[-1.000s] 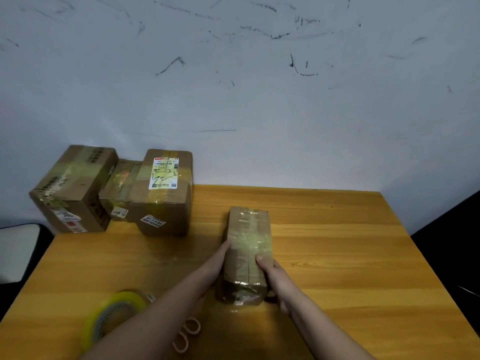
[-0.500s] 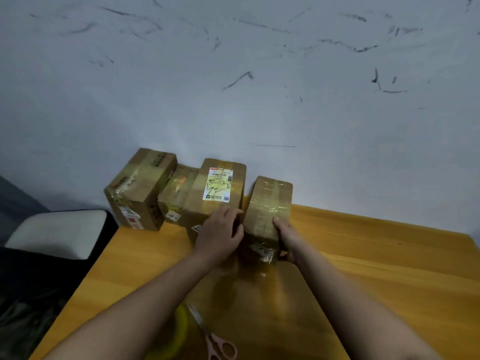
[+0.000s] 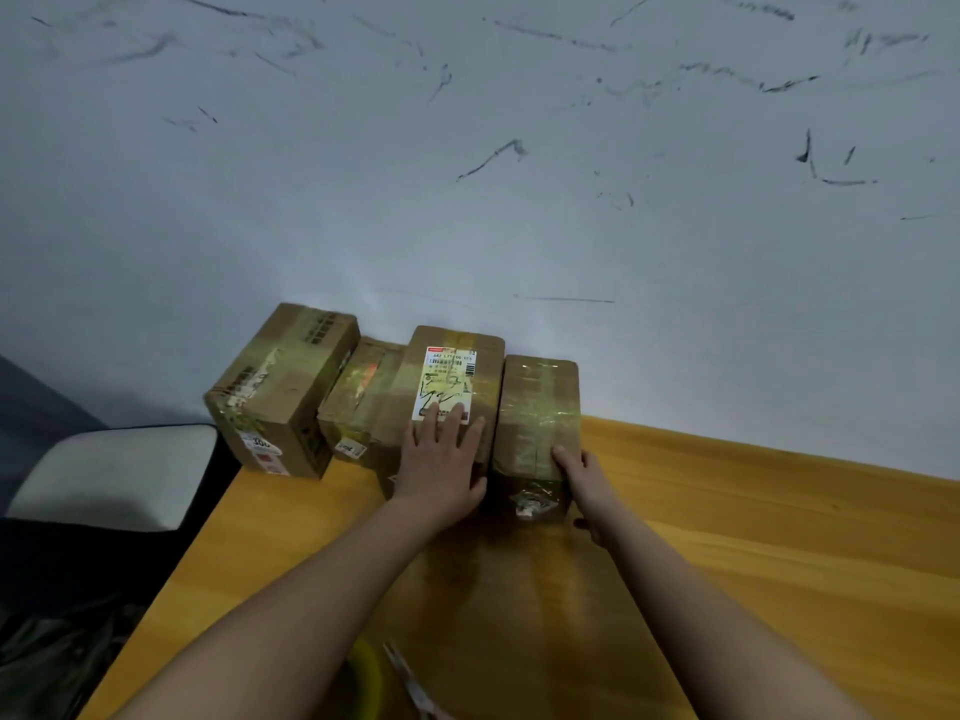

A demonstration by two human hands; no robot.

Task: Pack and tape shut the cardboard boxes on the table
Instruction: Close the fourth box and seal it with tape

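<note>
From the head camera I see four taped boxes in a row along the wall at the desk's (image 3: 779, 537) far left corner. My left hand (image 3: 441, 459) lies flat, fingers straight, on the labelled box (image 3: 457, 366). My right hand (image 3: 579, 472) grips the rightmost box (image 3: 537, 402). A tape roll (image 3: 366, 678) and scissors (image 3: 408, 678) lie near, a chair (image 3: 114, 475) beside.

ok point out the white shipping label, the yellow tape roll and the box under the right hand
white shipping label (image 3: 445, 377): head view, upper middle
yellow tape roll (image 3: 368, 672): head view, visible rim
tape-wrapped cardboard box (image 3: 537, 407): head view, top face
</note>
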